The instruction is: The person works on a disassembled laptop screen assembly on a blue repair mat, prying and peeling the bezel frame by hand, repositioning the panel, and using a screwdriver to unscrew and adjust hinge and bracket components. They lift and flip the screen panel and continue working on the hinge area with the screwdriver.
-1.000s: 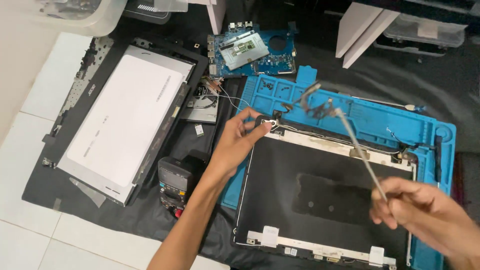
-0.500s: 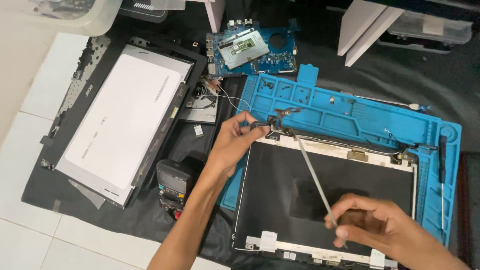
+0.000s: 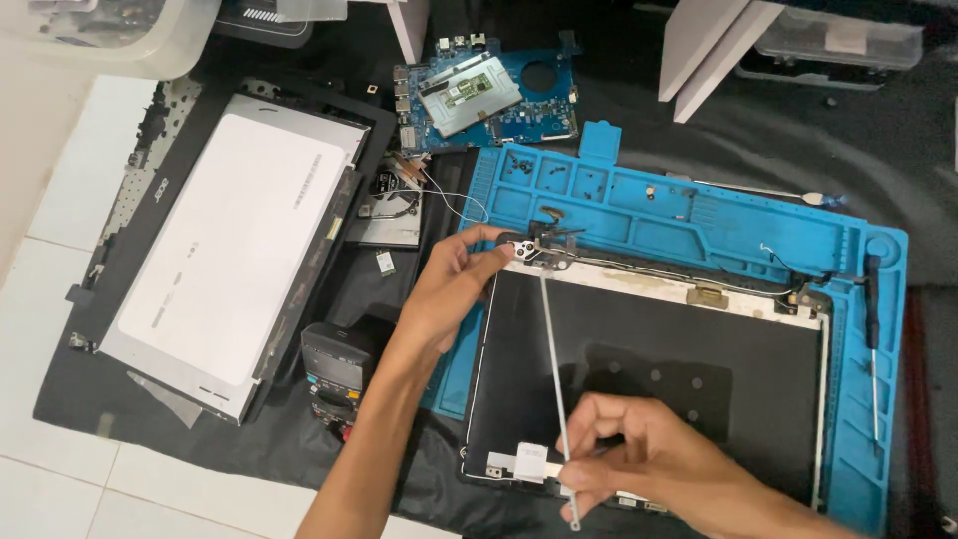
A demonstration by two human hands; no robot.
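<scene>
A blue repair mat (image 3: 699, 215) holds a black laptop lid (image 3: 649, 379). At the lid's upper left corner, the left hand (image 3: 454, 284) pinches the hinge (image 3: 529, 250); near its lower edge, the right hand (image 3: 639, 454) apparently grips a thin metal rod (image 3: 552, 369).

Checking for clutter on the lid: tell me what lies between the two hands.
In the head view, a thin metal strip spans from the left hand to the right hand, over the bare black laptop lid.
</scene>
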